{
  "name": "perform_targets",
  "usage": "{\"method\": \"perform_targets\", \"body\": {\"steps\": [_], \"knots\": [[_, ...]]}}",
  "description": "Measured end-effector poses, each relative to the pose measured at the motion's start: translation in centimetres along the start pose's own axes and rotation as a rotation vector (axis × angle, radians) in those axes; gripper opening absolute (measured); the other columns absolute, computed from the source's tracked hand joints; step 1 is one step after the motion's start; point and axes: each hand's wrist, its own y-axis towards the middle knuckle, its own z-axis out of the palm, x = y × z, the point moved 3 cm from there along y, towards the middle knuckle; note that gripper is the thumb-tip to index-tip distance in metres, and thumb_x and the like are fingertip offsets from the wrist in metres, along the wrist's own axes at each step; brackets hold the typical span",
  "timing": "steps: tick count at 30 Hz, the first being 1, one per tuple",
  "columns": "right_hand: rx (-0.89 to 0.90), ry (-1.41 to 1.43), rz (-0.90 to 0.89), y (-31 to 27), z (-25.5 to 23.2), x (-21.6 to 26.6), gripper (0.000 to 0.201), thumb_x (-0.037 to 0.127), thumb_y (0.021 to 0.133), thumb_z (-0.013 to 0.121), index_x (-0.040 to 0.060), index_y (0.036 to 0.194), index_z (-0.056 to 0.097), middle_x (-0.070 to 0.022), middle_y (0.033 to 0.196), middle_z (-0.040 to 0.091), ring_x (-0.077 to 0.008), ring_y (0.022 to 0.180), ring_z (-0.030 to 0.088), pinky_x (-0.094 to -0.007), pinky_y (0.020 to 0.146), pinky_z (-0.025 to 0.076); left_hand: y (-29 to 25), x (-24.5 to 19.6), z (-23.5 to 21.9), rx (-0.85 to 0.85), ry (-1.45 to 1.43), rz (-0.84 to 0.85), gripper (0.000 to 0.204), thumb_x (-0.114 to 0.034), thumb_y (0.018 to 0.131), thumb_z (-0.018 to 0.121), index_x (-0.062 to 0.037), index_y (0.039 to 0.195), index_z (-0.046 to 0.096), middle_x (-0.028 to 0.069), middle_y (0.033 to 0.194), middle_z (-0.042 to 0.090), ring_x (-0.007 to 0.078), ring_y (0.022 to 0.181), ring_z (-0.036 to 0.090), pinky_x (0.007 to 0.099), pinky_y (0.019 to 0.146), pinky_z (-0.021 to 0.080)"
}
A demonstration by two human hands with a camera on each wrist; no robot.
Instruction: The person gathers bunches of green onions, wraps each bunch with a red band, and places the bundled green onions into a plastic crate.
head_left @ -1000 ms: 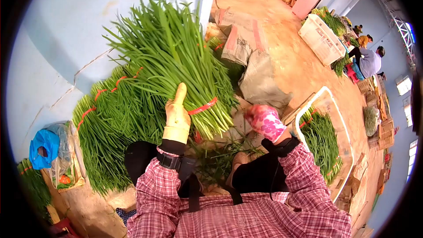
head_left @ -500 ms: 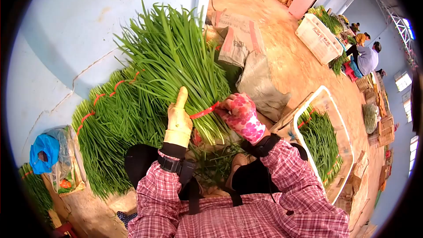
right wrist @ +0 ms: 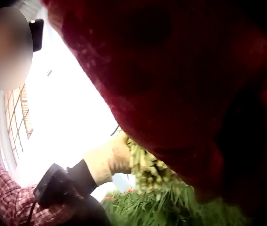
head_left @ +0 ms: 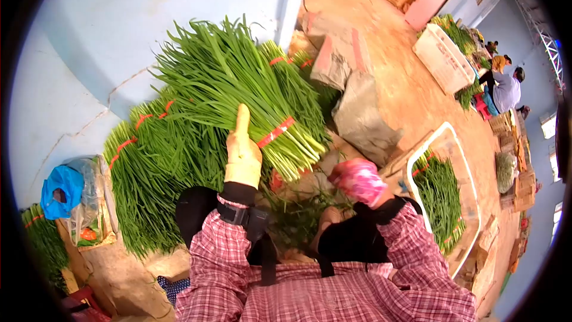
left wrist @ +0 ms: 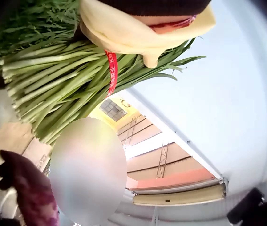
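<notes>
In a pale yellow glove, the left hand [head_left: 243, 154] [left wrist: 129, 28] [right wrist: 109, 157] grips a thick bundle of long green leafy stalks [head_left: 226, 83] [left wrist: 60, 82], its thumb lying along the top. A red printed band [head_left: 276, 132] [left wrist: 112, 73] wraps the bundle near its pale cut ends, which point lower right in the head view. The right hand [head_left: 358, 182] [left wrist: 29, 190] [right wrist: 147, 80], gloved in pink floral cloth, is apart from the bundle, right of the cut ends. Its fingers look loosely bent with nothing visible in them, though motion blurs them in the head view.
Banded bundles [head_left: 158, 173] lie piled at left by the blue wall [head_left: 83, 53]. A white-rimmed crate [head_left: 471, 188] with more greens stands at right. Sacks [head_left: 360, 113] lie ahead; a blue bag [head_left: 61, 192] is at far left. People [head_left: 508, 89] sit farther off.
The right hand came in to the red band, touched it, and has drawn back to the right. The bundle's leafy end has lowered slightly, still in the left hand.
</notes>
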Motion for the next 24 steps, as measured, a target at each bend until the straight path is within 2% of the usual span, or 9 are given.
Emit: {"method": "perform_targets", "body": {"steps": [1, 3, 5, 9, 13, 14, 21, 22, 24], "knots": [[-0.047, 0.021, 0.326, 1.0, -1.7, 0.5, 0.029, 0.034, 0.087, 0.071, 0.0061, 0.095, 0.073, -0.0151, 0.08, 0.068, -0.0362, 0.081, 0.066, -0.0413, 0.071, 0.052, 0.2, 0.0, 0.2, 0.056, -0.047, 0.081, 0.054, -0.039, 0.082, 0.08, 0.0027, 0.107, 0.056, 0.0066, 0.104, 0.048, 0.015, 0.093, 0.044, 0.0337, 0.084, 0.033], [-0.224, 0.159, 0.308, 2.8, -3.3, 0.1, 0.046, 0.028, 0.082, 0.077, 0.0016, 0.118, 0.065, -0.0172, 0.107, 0.069, -0.0292, 0.096, 0.067, -0.0387, 0.085, 0.052, 0.5, -0.1, 0.7, 0.165, -0.099, 0.192, 0.067, -0.034, 0.082, 0.081, 0.0119, 0.123, 0.054, 0.0159, 0.133, 0.054, 0.0205, 0.124, 0.046, 0.037, 0.113, 0.03], [-0.115, 0.841, 0.328, 4.1, -3.5, 0.9, 0.065, 0.02, 0.083, 0.078, -0.001, 0.138, 0.05, -0.018, 0.138, 0.056, -0.0254, 0.116, 0.06, -0.0369, 0.098, 0.048, -0.2, 0.3, 1.2, 0.186, -0.023, 0.17, 0.062, -0.033, 0.082, 0.081, 0.0107, 0.118, 0.057, 0.0137, 0.122, 0.058, 0.0193, 0.114, 0.051, 0.0356, 0.106, 0.036], [-0.071, 1.298, 0.214, 5.5, 1.3, 1.5, 0.053, 0.014, 0.084, 0.077, -0.0028, 0.13, 0.056, -0.0084, 0.122, 0.063, -0.0151, 0.097, 0.061, -0.0301, 0.088, 0.049, -4.0, -0.6, 1.8, 0.239, 0.498, 0.074, 0.04, -0.035, 0.088, 0.075, 0.003, 0.093, 0.062, -0.0036, 0.065, 0.037, 0.0094, 0.056, 0.035, 0.0285, 0.05, 0.031], [-0.368, 1.185, 0.194, 4.1, 4.5, 0.7, 0.035, 0.017, 0.089, 0.073, -0.0032, 0.115, 0.064, -0.0063, 0.102, 0.069, -0.0129, 0.09, 0.059, -0.028, 0.082, 0.048, -2.6, 1.8, 3.3, 0.747, 0.173, 0.206, 0.048, -0.024, 0.096, 0.065, 0.0058, 0.131, 0.05, 0.0146, 0.121, 0.059, 0.0237, 0.101, 0.061, 0.0358, 0.087, 0.049], [-0.421, 1.378, 0.205, 3.1, 3.2, 1.0, 0.03, 0.019, 0.09, 0.072, -0.0043, 0.109, 0.066, -0.0069, 0.101, 0.069, -0.014, 0.094, 0.06, -0.03, 0.088, 0.047, -2.4, 2.7, 3.6, 0.917, 0.082, 0.187, 0.073, -0.038, 0.092, 0.068, 0.0057, 0.143, 0.039, 0.0152, 0.141, 0.05, 0.0259, 0.127, 0.051, 0.038, 0.11, 0.036], [-0.869, 1.273, 0.205, -9.0, -4.7, -5.0, 0.03, 0.026, 0.1, 0.057, 0.001, 0.118, 0.057, -0.0123, 0.117, 0.065, -0.0206, 0.111, 0.059, -0.0358, 0.105, 0.042, -5.2, 2.5, 5.8, 0.987, 0.33, 0.225, 0.096, -0.068, 0.087, 0.058, -0.0087, 0.156, 0.024, 0.0182, 0.156, 0.034, 0.0308, 0.144, 0.034, 0.0443, 0.118, 0.025], [-0.897, 1.725, 0.272, -10.0, -5.3, -7.6, 0.028, 0.025, 0.099, 0.057, 0.0018, 0.114, 0.06, -0.0133, 0.113, 0.067, -0.0221, 0.106, 0.062, -0.037, 0.1, 0.047, -4.8, 2.7, 5.6, 1.0, 0.321, 0.234, 0.091, -0.065, 0.09, 0.056, -0.0088, 0.155, 0.026, 0.0186, 0.155, 0.035, 0.031, 0.143, 0.035, 0.0439, 0.117, 0.026], [-0.894, 1.888, 0.269, -13.2, -9.3, -9.2, 0.072, 0.046, 0.091, 0.063, -0.0061, 0.137, 0.045, -0.0282, 0.131, 0.057, -0.0385, 0.118, 0.059, -0.0518, 0.104, 0.046, -4.8, 2.9, 5.7, 0.998, 0.319, 0.207, 0.084, -0.059, 0.094, 0.055, -0.0075, 0.154, 0.028, 0.0196, 0.153, 0.037, 0.031, 0.141, 0.038, 0.0429, 0.116, 0.029]]}}
